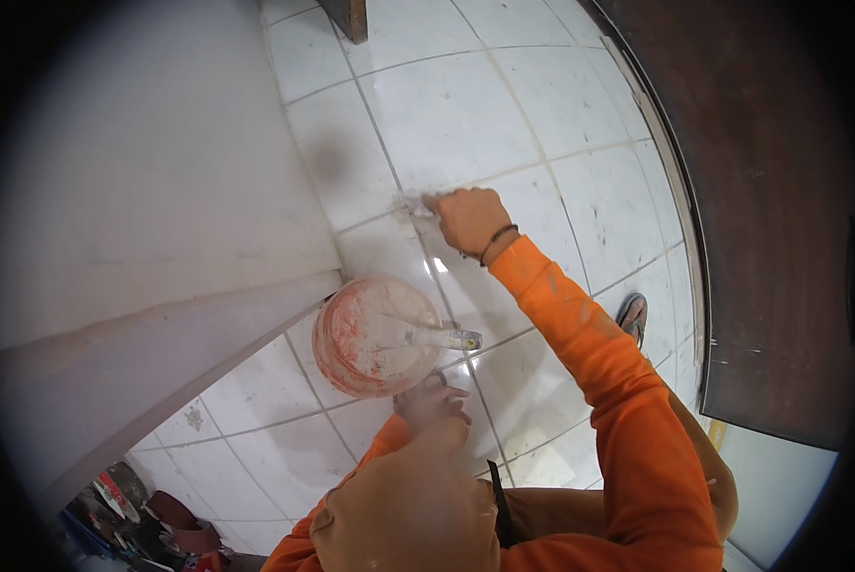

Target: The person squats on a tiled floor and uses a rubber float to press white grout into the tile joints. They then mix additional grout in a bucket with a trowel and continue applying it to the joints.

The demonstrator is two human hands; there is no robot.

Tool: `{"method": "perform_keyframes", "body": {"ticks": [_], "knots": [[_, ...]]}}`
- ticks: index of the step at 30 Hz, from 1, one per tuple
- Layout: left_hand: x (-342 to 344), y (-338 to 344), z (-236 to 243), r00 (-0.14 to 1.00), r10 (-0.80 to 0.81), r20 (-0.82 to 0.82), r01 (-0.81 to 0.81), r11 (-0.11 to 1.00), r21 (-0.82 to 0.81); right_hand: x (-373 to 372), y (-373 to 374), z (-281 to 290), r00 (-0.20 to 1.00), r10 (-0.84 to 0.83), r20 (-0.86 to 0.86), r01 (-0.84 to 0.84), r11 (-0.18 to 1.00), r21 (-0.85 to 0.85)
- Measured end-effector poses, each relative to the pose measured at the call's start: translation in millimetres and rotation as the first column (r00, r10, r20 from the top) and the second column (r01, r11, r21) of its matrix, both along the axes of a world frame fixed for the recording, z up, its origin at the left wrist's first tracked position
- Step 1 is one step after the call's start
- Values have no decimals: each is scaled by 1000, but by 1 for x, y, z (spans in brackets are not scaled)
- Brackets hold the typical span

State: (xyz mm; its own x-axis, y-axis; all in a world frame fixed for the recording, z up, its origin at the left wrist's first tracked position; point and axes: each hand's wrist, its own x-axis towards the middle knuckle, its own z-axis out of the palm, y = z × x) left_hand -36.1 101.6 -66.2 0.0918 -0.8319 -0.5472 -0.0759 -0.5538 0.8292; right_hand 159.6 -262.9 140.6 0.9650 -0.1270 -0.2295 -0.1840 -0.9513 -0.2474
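Observation:
My right hand, at the end of an orange sleeve with a dark bead bracelet, is closed low over the white tiled floor around a small whitish item too unclear to name. Below and left of it is a round bucket smeared with pink and white, with a scraper or putty knife lying across it, its handle to the right. My left hand is beside the bucket's lower right side, its visible fingers apart; a hazy patch on the picture partly veils it.
A white wall runs along the left, a dark brown panel along the right. A brown wooden piece is at the top. Assorted items lie at the lower left. My sandaled foot rests on the tiles.

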Motion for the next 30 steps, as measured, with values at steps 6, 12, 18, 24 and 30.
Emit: {"method": "perform_keyframes", "body": {"ticks": [6, 12, 18, 24, 30], "knots": [[44, -32, 78, -320, 277, -906, -547, 727, 415, 36, 3, -34, 992, 25, -124, -30, 999, -37], [64, -3, 121, 51, 701, -711, -642, 568, 514, -23, 17, -67, 967, 254, 23, -250, 963, -98], [62, -8, 153, -20, 792, -610, -716, 415, 562, -65, 1, -32, 926, 265, -268, -253, 964, 80], [61, 28, 154, -23, 900, -435, -613, 331, 718, -13, 5, -40, 991, 112, 78, -104, 989, -107], [45, 37, 166, -608, 426, -670, -631, 252, 734, -37, 42, -101, 977, 194, 84, -156, 930, -333]]}}
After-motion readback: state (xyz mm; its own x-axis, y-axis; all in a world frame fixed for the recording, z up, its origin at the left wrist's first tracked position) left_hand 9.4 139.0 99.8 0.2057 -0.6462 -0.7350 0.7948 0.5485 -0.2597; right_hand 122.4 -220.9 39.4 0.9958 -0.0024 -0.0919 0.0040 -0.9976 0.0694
